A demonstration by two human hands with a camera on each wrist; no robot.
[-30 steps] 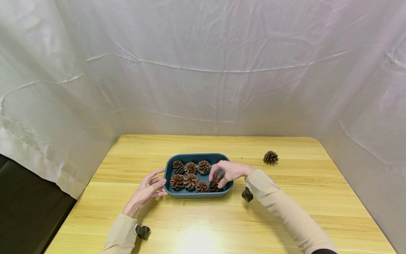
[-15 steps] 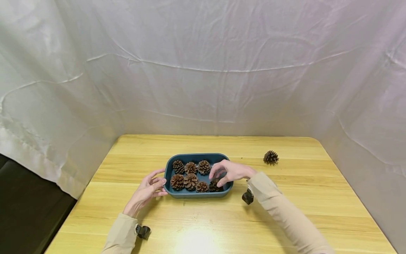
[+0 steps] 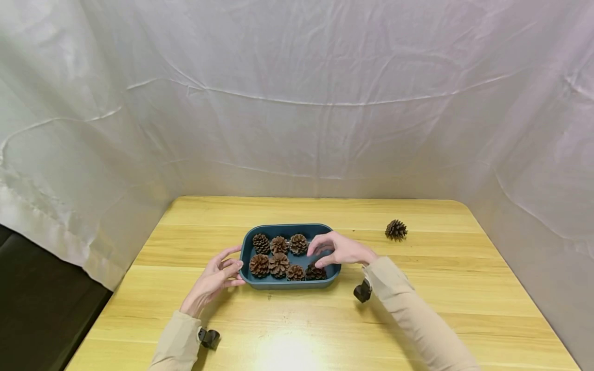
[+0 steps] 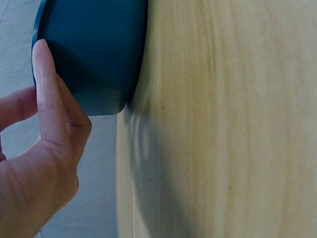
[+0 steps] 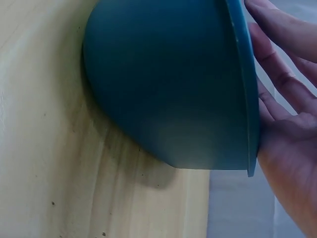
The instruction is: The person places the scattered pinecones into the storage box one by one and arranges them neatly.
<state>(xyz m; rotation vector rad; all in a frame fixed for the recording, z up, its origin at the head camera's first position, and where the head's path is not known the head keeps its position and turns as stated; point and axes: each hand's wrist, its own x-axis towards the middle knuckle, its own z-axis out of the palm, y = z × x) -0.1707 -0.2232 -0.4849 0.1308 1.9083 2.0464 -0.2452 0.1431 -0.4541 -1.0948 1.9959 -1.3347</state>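
Observation:
A dark blue-green oblong tray point(image 3: 290, 285) holds several brown pine cones in two rows. My left hand point(image 3: 212, 278) is at the tray's left end, its fingers spread and touching the rim and outer wall. In the left wrist view, one straight finger of the left hand point(image 4: 47, 124) lies against the tray's wall point(image 4: 99, 64). Over the tray's right end hovers my right hand point(image 3: 341, 250), thumb and fingers apart, with nothing held. Just below its thumb lies a dark pine cone point(image 3: 316, 272). The right wrist view shows the right hand point(image 5: 292, 99) beyond the tray's rim, fingers partly hidden.
One more pine cone point(image 3: 396, 230) lies on the wooden table point(image 3: 417, 309), right of the tray. Pale cloth point(image 3: 297, 129) hangs behind and at both sides. A black surface point(image 3: 42, 299) is at the lower left, beyond the table edge.
My right hand has let go of the pine cone in the tray's near right corner and risen slightly to the right. The left hand and the tray stay still.

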